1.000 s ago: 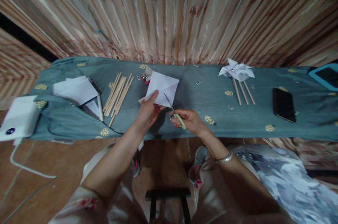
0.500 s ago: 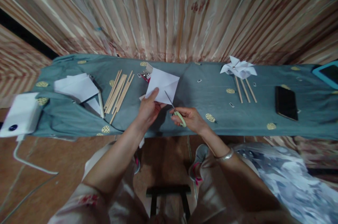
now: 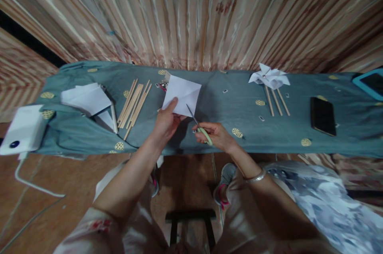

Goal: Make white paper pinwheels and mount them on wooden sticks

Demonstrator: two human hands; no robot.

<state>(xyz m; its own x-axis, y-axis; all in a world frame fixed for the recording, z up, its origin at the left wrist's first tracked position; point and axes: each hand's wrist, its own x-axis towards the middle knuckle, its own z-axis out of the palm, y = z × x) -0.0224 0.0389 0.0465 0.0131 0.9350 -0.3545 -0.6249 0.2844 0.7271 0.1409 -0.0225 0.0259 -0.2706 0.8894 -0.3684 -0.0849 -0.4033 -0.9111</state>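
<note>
A white square sheet of paper (image 3: 186,90) with crease lines is pinched in my left hand (image 3: 168,120), thumb on top and fingers underneath. My right hand (image 3: 214,134) is closed around the light-green handle of a pair of scissors (image 3: 205,135). The blades point up and left, over the lower right part of the paper; whether they bite into it I cannot tell. Partly hidden behind the paper lies a small pile of shiny metal bits (image 3: 163,85). Just left of my left hand are several thin wooden sticks (image 3: 134,104).
Cut paper sheets (image 3: 86,98) and a white pen-like tool (image 3: 114,117) with a dark cord lie at the left, beside a white box (image 3: 24,130). On the right are paper pinwheels (image 3: 271,77) on sticks, a black phone (image 3: 323,116) and a blue-edged device (image 3: 371,82). A patterned cloth (image 3: 287,134) covers the table.
My left hand and the paper have shifted slightly left. The scissors stay nearly in place, their blades now nearer the paper's right edge.
</note>
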